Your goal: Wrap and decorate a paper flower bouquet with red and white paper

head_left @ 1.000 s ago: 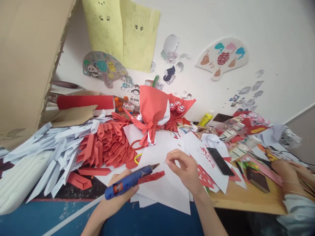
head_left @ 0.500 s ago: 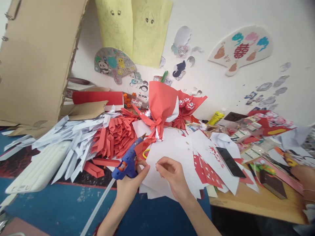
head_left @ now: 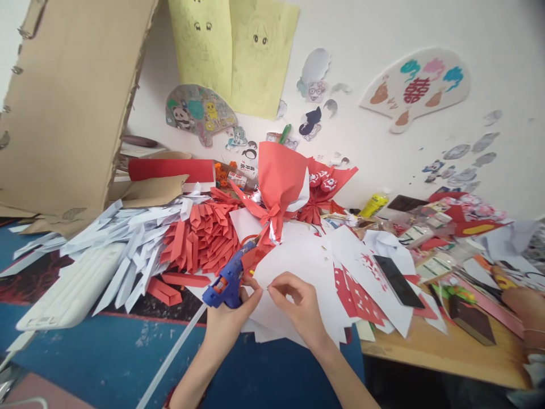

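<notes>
Near white paper (head_left: pixel 298 253), two hands (head_left: pixel 225 321) (head_left: pixel 300 304), one held glue gun (head_left: pixel 230 278)

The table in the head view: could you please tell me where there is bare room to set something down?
Bare patches: the white paper between the red wrapper and right hand; the blue surface between the white case and glue stick; the wooden edge before the dark box. The white strips and red strips crowd the left.

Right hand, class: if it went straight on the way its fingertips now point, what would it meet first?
Probably the left hand, which holds the glue gun, across a small gap; depth is unclear, so the right hand might pass above or below it.
</notes>
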The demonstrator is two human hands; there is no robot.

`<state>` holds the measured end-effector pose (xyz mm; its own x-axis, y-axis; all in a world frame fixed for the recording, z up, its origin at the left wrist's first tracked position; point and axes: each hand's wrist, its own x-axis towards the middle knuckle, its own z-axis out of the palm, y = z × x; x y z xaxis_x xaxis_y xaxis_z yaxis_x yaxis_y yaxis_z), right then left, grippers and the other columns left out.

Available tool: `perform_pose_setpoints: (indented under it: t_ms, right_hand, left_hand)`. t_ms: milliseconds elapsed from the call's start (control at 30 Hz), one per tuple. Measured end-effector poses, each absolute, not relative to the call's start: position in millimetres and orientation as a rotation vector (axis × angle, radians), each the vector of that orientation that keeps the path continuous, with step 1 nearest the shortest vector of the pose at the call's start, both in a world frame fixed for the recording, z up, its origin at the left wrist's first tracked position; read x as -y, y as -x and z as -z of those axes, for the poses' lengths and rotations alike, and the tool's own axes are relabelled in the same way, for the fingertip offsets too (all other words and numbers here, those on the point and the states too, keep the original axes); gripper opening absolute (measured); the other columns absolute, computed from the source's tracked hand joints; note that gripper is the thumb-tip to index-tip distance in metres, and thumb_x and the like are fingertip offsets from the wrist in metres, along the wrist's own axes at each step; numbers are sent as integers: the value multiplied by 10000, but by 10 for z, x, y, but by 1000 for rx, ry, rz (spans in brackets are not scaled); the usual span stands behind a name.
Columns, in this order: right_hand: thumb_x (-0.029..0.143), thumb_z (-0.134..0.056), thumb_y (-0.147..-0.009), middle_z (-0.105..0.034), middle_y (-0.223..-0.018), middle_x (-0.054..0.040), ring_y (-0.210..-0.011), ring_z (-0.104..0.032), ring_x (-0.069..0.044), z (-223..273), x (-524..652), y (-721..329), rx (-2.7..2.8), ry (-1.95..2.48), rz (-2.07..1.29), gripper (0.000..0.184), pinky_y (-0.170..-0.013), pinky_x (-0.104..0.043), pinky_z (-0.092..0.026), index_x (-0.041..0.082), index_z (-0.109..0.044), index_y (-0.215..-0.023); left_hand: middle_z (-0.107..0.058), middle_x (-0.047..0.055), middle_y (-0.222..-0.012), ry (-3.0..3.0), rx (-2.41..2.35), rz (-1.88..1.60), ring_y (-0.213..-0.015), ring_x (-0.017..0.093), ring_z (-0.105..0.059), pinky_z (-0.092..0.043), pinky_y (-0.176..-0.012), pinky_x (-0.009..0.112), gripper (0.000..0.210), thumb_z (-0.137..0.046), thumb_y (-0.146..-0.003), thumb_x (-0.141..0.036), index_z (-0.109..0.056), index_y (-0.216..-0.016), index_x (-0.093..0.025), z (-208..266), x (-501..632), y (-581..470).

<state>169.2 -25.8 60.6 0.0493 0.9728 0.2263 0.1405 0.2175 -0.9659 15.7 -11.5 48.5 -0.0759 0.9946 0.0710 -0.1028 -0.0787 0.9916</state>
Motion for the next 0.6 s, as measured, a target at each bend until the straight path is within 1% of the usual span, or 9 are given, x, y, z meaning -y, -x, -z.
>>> perform_pose_setpoints:
  t_ms: [200,333,400,467,533,600]
  right_hand:
    - [258,-667,-870,-661,-851,-28,-667,-536,-126,-687,267,-1753,1545,1178,-769,65,-608,-269,-425,206,-705,-865]
    - [223,-663,-863,-661,-814,-22,-645,-531,-129,-720,296,-1735,1622,1196,-673,46,-593,-273,-444,206,-688,-829]
    - [207,-658,-870,-665,-799,-22,-638,-544,-131,-740,311,-1759,1670,1208,-582,57,-588,-274,-464,209,-686,-821]
    - [176,-646,-886,-680,-806,-29,-652,-580,-138,-772,321,-1849,1714,1208,-361,74,-607,-281,-491,213,-693,-843]
    - [126,-644,-888,-706,-814,-39,-682,-628,-156,-817,333,-2012,1748,1167,53,116,-638,-300,-507,222,-709,-894]
    - [90,-667,-867,-737,-819,-41,-697,-671,-179,-871,364,-2221,1807,1087,525,197,-651,-319,-508,242,-730,-975]
  left_hand:
    - [-344,-89,-508,-1183,-1138,-1343,-471,69,-305,-266,-464,224,323,-764,-725,-423,-562,-679,-174,-540,126,-156]
    - [-325,-92,-522,-1206,-1137,-1321,-470,68,-301,-281,-468,219,303,-754,-732,-430,-599,-724,-170,-526,134,-168]
    - [-342,-88,-535,-1245,-1160,-1307,-474,71,-328,-308,-475,215,268,-744,-740,-409,-633,-777,-167,-501,127,-129]
    - [-400,-74,-549,-1303,-1190,-1262,-474,81,-379,-343,-478,215,245,-722,-758,-399,-654,-811,-169,-488,113,-33]
    - [-490,-46,-564,-1406,-1152,-1166,-474,99,-446,-380,-482,225,233,-681,-793,-406,-655,-783,-175,-500,98,115]
    - [-577,-10,-585,-1565,-1018,-1028,-486,126,-521,-412,-494,241,259,-659,-809,-419,-633,-699,-186,-533,95,281]
